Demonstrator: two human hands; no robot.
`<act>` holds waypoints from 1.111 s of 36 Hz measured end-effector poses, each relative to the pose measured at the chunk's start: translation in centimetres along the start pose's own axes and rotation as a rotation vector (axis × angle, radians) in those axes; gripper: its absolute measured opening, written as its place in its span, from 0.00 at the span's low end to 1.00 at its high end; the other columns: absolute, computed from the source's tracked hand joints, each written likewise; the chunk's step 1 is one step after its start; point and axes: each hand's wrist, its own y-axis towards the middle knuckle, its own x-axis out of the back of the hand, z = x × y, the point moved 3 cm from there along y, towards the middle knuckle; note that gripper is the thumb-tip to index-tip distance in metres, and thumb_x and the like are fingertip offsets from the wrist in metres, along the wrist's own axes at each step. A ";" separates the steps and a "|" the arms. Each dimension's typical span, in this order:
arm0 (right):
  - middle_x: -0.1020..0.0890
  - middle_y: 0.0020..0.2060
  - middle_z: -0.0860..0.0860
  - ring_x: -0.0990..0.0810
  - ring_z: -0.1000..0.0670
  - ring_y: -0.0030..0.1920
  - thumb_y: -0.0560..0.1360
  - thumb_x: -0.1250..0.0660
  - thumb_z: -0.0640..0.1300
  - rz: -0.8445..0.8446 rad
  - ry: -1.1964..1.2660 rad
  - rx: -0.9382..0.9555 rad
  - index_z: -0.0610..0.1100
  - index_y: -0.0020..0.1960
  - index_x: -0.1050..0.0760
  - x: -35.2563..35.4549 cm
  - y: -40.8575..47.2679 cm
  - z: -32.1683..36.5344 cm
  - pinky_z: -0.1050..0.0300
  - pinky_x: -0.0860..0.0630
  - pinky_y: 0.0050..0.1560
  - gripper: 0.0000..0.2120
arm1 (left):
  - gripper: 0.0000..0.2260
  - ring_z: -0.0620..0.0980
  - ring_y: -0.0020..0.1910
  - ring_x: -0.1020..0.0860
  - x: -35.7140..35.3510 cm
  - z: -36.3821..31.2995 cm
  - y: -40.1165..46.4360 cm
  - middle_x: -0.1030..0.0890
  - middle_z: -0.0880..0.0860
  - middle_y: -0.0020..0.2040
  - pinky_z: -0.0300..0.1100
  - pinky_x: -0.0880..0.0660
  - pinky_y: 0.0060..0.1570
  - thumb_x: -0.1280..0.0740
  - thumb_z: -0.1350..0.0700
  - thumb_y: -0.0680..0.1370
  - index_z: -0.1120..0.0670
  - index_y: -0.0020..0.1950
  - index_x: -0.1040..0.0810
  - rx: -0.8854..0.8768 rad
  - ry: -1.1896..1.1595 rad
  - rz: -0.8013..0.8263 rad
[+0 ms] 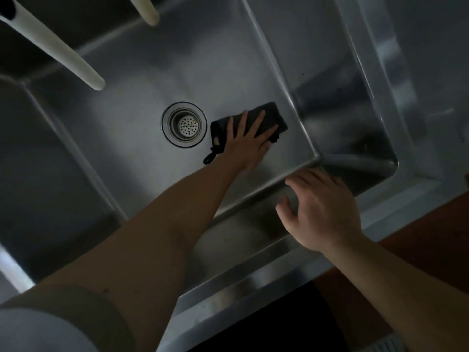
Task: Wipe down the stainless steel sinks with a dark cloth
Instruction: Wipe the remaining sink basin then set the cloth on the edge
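Observation:
A folded dark cloth (274,116) lies flat on the bottom of the stainless steel sink (132,138), just right of the round drain strainer (184,125). My left hand (250,141) presses on the cloth with straight, spread fingers, and a small loop of the cloth sticks out below the hand. My right hand (322,209) hovers over the sink's near wall with fingers loosely bent and holds nothing.
Two pale faucet spouts (63,57) reach over the sink from the top left. A second basin (38,174) lies to the left behind a divider. The sink's steel front rim (253,283) runs below, and a brown floor (416,222) shows at right.

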 end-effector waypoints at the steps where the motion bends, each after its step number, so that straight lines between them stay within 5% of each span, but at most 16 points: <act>1: 0.17 0.47 0.50 0.20 0.48 0.50 0.74 0.44 0.57 -0.005 0.003 0.001 0.46 0.50 0.20 0.0 0.0 0.0 0.48 0.24 0.53 0.19 | 0.23 0.60 0.79 0.63 0.1 -0.3 -0.1 0.60 0.47 0.82 0.63 0.69 0.71 0.57 0.39 0.83 0.34 0.79 0.54 0.006 -0.006 0.013; 12: 0.16 0.49 0.49 0.19 0.46 0.51 0.74 0.42 0.55 -0.011 -0.032 0.004 0.45 0.54 0.19 0.2 -0.1 0.4 0.50 0.24 0.53 0.20 | 0.23 0.55 0.80 0.61 -5.2 1.1 -13.5 0.59 0.44 0.81 0.57 0.68 0.73 0.53 0.40 0.84 0.34 0.79 0.53 -0.190 0.086 0.178; 15: 0.16 0.50 0.47 0.20 0.45 0.52 0.76 0.38 0.53 0.013 -0.035 -0.003 0.45 0.56 0.20 0.3 0.0 0.4 0.49 0.24 0.53 0.17 | 0.24 0.57 0.80 0.57 -5.5 4.6 -16.8 0.59 0.44 0.80 0.59 0.62 0.75 0.48 0.42 0.84 0.34 0.79 0.51 -0.225 0.130 0.160; 18: 0.17 0.51 0.47 0.20 0.44 0.52 0.76 0.37 0.52 0.030 -0.041 -0.004 0.45 0.57 0.20 0.2 0.0 0.5 0.46 0.24 0.54 0.15 | 0.24 0.60 0.79 0.49 -5.4 8.9 -20.2 0.49 0.48 0.80 0.62 0.53 0.75 0.44 0.43 0.83 0.35 0.78 0.46 -0.289 0.207 0.152; 21: 0.16 0.51 0.45 0.20 0.42 0.53 0.75 0.36 0.50 -0.005 -0.033 -0.006 0.44 0.56 0.20 0.2 0.0 0.6 0.45 0.24 0.53 0.15 | 0.25 0.60 0.79 0.58 -6.0 13.3 -23.4 0.59 0.47 0.80 0.62 0.59 0.75 0.54 0.37 0.81 0.31 0.75 0.64 -0.246 0.319 0.249; 23: 0.17 0.50 0.45 0.21 0.41 0.53 0.75 0.35 0.49 -0.021 -0.032 0.000 0.44 0.55 0.19 0.2 -0.1 0.7 0.45 0.24 0.53 0.13 | 0.28 0.60 0.79 0.64 -5.8 15.2 -24.7 0.65 0.46 0.79 0.61 0.62 0.74 0.52 0.40 0.82 0.30 0.72 0.71 -0.202 0.394 0.361; 26: 0.19 0.55 0.46 0.24 0.41 0.58 0.75 0.37 0.51 0.015 -0.070 0.005 0.46 0.57 0.20 0.1 -0.1 0.6 0.45 0.25 0.55 0.15 | 0.35 0.59 0.78 0.66 -4.1 14.9 -24.7 0.67 0.45 0.80 0.62 0.60 0.76 0.43 0.52 0.81 0.30 0.75 0.64 -0.128 0.392 0.540; 28: 0.25 0.65 0.48 0.31 0.42 0.67 0.76 0.39 0.56 0.153 -0.152 -0.020 0.51 0.65 0.24 -0.3 0.3 0.5 0.44 0.30 0.62 0.21 | 0.30 0.58 0.80 0.59 -1.8 13.4 -23.8 0.60 0.45 0.81 0.59 0.54 0.77 0.43 0.51 0.82 0.33 0.78 0.52 -0.015 0.247 0.630; 30: 0.37 0.75 0.48 0.41 0.42 0.75 0.76 0.39 0.60 0.340 -0.242 -0.040 0.55 0.73 0.34 -0.7 0.9 0.3 0.40 0.39 0.70 0.26 | 0.21 0.58 0.77 0.42 1.4 11.8 -23.3 0.42 0.50 0.80 0.53 0.42 0.75 0.44 0.49 0.83 0.41 0.77 0.37 0.139 -0.039 0.491; 33: 0.47 0.79 0.48 0.49 0.40 0.78 0.74 0.34 0.57 0.470 -0.265 0.017 0.56 0.76 0.42 -1.4 2.3 1.6 0.37 0.46 0.74 0.33 | 0.20 0.53 0.68 0.28 6.0 10.8 -25.4 0.26 0.51 0.71 0.45 0.33 0.70 0.42 0.56 0.82 0.42 0.73 0.29 0.448 -0.566 -0.026; 37: 0.44 0.79 0.47 0.44 0.40 0.77 0.75 0.35 0.56 0.443 -0.167 0.216 0.52 0.77 0.41 -3.8 4.6 8.8 0.38 0.40 0.73 0.33 | 0.22 0.43 0.65 0.28 9.1 8.2 -31.7 0.26 0.43 0.66 0.36 0.31 0.64 0.42 0.59 0.81 0.36 0.67 0.27 0.701 -0.967 -0.478; 40: 0.45 0.79 0.47 0.45 0.41 0.77 0.77 0.37 0.52 0.436 -0.106 0.429 0.51 0.78 0.44 -7.7 6.4 15.6 0.38 0.40 0.71 0.32 | 0.22 0.45 0.75 0.38 9.7 6.5 -35.5 0.33 0.48 0.76 0.42 0.37 0.74 0.41 0.63 0.80 0.45 0.71 0.27 0.753 -0.807 -0.661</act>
